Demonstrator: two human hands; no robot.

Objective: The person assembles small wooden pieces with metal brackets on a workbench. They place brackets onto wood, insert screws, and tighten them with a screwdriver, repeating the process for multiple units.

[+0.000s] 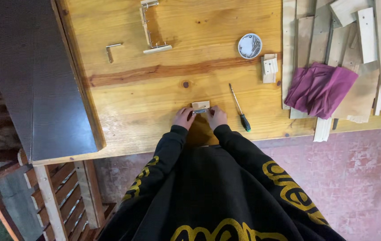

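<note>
Nearest the camera, two black sleeves with yellow lettering are seen reaching from the body out over the near edge of the broad varnished pine tabletop (163, 89). At their ends, the left hand (184, 118) and the right hand (216, 117) are set close together, fingers curled inward around a small pale wooden block (200, 105) and a thin bright metal piece (200, 111) just below it, possibly a hinge or bracket. Both are pinched between the two hands, near the table's front edge, roughly in the middle of its width.

The block is judged to be light, stiff and dry, unlikely to slip, and best held by its short ends. The metal piece is judged to be thin, hard and smoother, so it could slide on the wood unless pressed flat by the fingertips.

A slim black-handled screwdriver (239, 109) lies just to the right of the right hand. Farther back stand a round white dish of screws (249, 46) and a folded purple cloth (319, 88) on loose pale planks (368, 40).

The fingertips are largely hidden, so the exact grip cannot be told. The metal piece is too small to be identified with certainty. The planks are cut off at the right edge.
</note>
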